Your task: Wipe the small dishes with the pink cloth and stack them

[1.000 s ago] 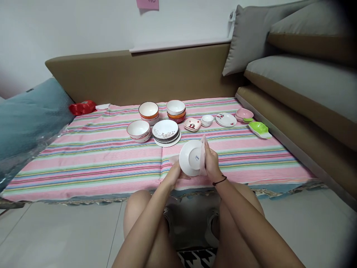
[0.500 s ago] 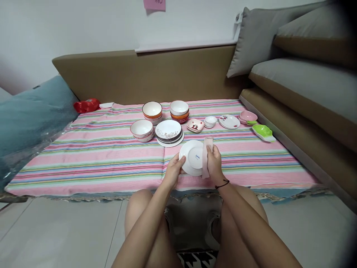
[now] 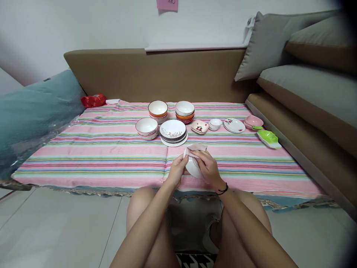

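A white plate (image 3: 193,168) is held up in front of me, tilted, above the near part of the striped cloth. My left hand (image 3: 178,168) grips its left edge, thumb on the face toward me. A pale pink wiping cloth (image 3: 197,147) lies over the plate's upper part, pressed there by the fingers of my right hand (image 3: 206,166), which is closed on it. Part of the plate is hidden behind that hand and the cloth. Just beyond stands a stack of plates (image 3: 173,129), the top one with a floral pattern.
Stacked bowls (image 3: 147,128) stand left of the plates, with more bowls (image 3: 185,108) behind. To the right lie square dishes (image 3: 200,127), small white dishes (image 3: 215,124), flowered plates (image 3: 234,125), pink bowls (image 3: 253,122) and a green leaf-shaped dish (image 3: 269,139). Cushions (image 3: 301,85) rise at right.
My right hand has moved the wiping cloth from the plate's right edge to its upper part. The plate has tilted, and the view has shifted slightly left.
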The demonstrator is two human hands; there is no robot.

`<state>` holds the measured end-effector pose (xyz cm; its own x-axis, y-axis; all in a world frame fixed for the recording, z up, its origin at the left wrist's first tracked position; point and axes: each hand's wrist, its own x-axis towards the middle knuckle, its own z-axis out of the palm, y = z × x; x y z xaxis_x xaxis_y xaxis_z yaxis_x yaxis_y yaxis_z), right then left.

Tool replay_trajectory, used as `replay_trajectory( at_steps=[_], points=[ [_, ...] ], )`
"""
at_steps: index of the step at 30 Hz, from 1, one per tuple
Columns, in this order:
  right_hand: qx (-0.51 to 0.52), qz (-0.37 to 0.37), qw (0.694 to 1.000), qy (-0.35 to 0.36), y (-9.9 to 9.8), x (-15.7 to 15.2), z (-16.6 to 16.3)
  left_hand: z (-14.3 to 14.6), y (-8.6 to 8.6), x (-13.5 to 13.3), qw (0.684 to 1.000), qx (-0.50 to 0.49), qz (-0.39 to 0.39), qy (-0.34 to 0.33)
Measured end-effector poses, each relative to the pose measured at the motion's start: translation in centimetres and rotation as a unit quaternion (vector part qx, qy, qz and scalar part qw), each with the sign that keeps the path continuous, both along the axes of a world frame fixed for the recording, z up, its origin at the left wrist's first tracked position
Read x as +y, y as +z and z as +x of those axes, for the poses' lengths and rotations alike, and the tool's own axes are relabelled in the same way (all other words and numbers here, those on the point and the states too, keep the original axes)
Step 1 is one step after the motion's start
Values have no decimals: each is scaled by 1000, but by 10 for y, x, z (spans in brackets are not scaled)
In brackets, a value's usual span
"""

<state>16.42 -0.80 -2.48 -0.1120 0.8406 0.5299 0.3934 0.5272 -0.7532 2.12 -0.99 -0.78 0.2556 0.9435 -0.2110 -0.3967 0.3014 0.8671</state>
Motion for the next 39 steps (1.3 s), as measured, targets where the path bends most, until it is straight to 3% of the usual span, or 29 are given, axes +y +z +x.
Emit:
replay_trajectory(
  at_steps=[4,9,13,19,24,27,33,39],
  points=[
    [-71,38,996,49,4,0,0,-2,0,2,1000,-3,6,19],
    [-63,18,998,-12,5,3,3,-4,-1,2,999,34,25,-6],
    [-15,-16,1000,-15,1,5,5,-3,-3,1,999,42,25,-5],
    [72,-34,996,50,6,1,5,-2,-4,3,999,16,9,34],
    [26,-38,992,117,15,-5,3,-4,-4,7,994,0,17,112],
    [-39,-14,988,147,13,-5,2,-5,-7,9,992,-4,17,122],
    [-175,59,981,61,6,0,1,-4,-16,9,993,41,64,95],
    [-198,56,978,-13,3,1,2,-2,-15,6,996,59,45,52]
  ],
)
